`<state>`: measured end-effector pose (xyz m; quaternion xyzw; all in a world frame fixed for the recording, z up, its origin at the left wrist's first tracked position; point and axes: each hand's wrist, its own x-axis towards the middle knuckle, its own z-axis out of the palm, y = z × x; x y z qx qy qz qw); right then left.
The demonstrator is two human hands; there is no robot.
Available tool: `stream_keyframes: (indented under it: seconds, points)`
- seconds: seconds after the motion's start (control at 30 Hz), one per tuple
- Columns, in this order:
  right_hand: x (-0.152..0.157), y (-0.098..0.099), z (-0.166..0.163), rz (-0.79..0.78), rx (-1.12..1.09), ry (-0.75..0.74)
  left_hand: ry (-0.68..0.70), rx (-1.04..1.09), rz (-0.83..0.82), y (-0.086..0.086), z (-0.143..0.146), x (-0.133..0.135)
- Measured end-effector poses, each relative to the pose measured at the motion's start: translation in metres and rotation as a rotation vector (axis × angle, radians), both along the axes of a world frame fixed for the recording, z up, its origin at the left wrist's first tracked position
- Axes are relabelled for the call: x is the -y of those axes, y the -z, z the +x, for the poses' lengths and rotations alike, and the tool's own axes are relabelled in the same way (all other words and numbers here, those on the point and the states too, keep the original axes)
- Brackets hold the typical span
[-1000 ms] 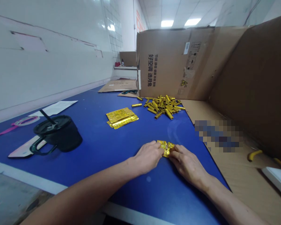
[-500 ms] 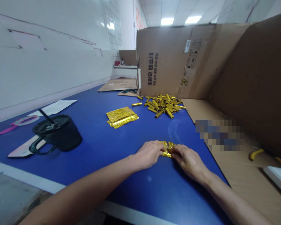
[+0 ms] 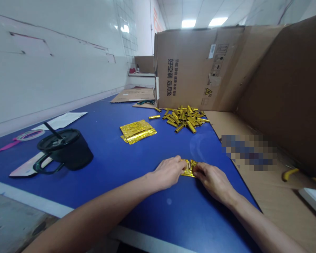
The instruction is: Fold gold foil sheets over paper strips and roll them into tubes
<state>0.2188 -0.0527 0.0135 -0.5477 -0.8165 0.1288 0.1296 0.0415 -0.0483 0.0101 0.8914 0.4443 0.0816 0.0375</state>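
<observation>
Between my two hands, low over the blue table [image 3: 126, 175], is a piece of gold foil [image 3: 189, 172] with a dark slit near its upper middle. My left hand [image 3: 171, 171] is closed on its left side, fingers bent over it. On its right side my right hand [image 3: 209, 177] pinches the foil between thumb and fingers. Further off lies a stack of flat gold foil sheets [image 3: 138, 130]. Behind that, a heap of small gold foil tubes [image 3: 185, 118] rests against the carton, and a single gold tube [image 3: 154, 117] lies just left of it.
At the left stands a dark lidded mug [image 3: 71, 149] with a straw, beside a phone-like flat thing [image 3: 26, 167], a roll of pink tape [image 3: 30, 135] and a white sheet [image 3: 61, 121]. A large cardboard carton [image 3: 192, 70] closes off the back and right.
My left fingers have shifted slightly on the foil, and the slit between my hands looks a little different. The view has moved very slightly; the other things lie as before.
</observation>
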Motion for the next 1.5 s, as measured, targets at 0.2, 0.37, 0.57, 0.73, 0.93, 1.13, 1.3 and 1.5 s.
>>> stream_keyframes:
  seconds: [0.2, 0.37, 0.57, 0.73, 0.93, 1.13, 1.3, 1.5]
  points:
    - [-0.001, -0.001, -0.003, 0.023, 0.046, 0.025, 0.039, -0.103, 0.193, -0.003, 0.004, 0.006]
    - [0.001, 0.001, -0.002, 0.055, 0.083, 0.073, 0.159, -0.119, 0.219, -0.003, 0.006, 0.011]
    - [0.007, 0.006, 0.002, 0.286, 0.178, 0.016, 0.053, -0.083, 0.21, 0.0, 0.007, 0.013]
    - [0.006, 0.006, 0.003, 0.32, 0.19, -0.087, 0.139, -0.105, 0.179, 0.004, 0.004, 0.008]
    - [0.001, 0.005, 0.008, 0.274, 0.161, -0.152, 0.133, -0.063, 0.132, 0.001, 0.001, 0.006]
    - [-0.003, 0.006, 0.009, 0.216, 0.099, -0.096, 0.117, -0.087, 0.141, -0.002, -0.002, 0.006]
    - [-0.001, 0.004, 0.008, 0.204, 0.095, -0.086, 0.15, -0.126, 0.183, -0.006, -0.001, 0.008]
    - [-0.002, 0.004, 0.007, 0.197, 0.113, -0.09, 0.174, -0.217, 0.206, -0.006, 0.006, 0.02]
